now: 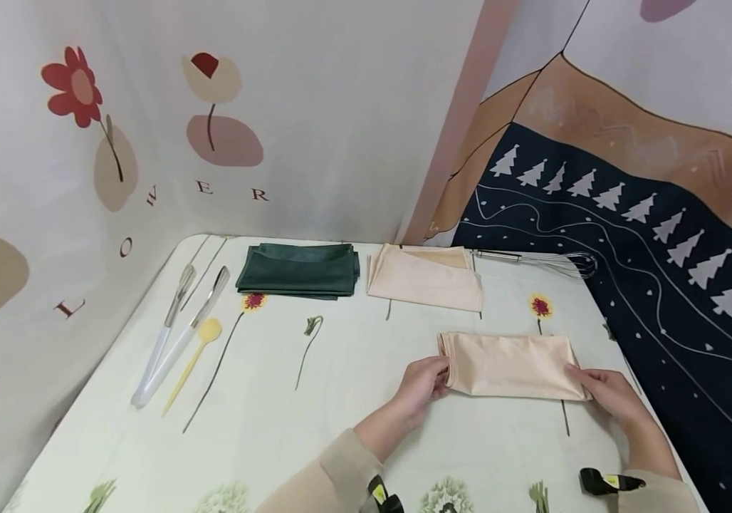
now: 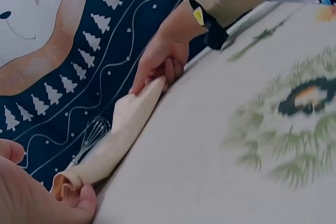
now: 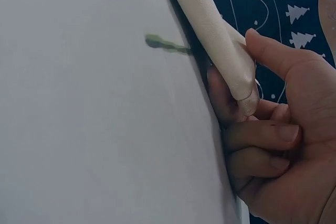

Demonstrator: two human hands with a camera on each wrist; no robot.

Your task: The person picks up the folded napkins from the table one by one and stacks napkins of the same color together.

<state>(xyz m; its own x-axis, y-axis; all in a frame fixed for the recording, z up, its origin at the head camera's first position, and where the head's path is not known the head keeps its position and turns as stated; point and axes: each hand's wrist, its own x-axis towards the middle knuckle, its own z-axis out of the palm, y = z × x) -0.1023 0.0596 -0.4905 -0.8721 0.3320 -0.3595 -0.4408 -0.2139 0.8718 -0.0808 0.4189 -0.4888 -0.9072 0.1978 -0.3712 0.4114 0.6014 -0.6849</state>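
A folded peach cloth (image 1: 510, 365) lies lengthwise near the right side of the table. My left hand (image 1: 422, 388) grips its left end, where stacked fold edges show. At the opposite end my right hand (image 1: 609, 390) pinches the near right corner. In the right wrist view, the thumb of the right hand (image 3: 294, 114) lies over the cloth (image 3: 220, 40), with fingers curled under it. The left wrist view shows the left hand (image 2: 37, 192) at the rolled-looking end of the cloth (image 2: 118, 145); part of that hand is cut off.
Behind lie a second folded peach cloth (image 1: 426, 279) and a folded dark green cloth (image 1: 298, 271). A whisk (image 1: 542, 263) rests at the back right. On the left are a yellow spoon (image 1: 193, 363) and tongs (image 1: 176, 342). Printed curtains border the table (image 1: 340, 442).
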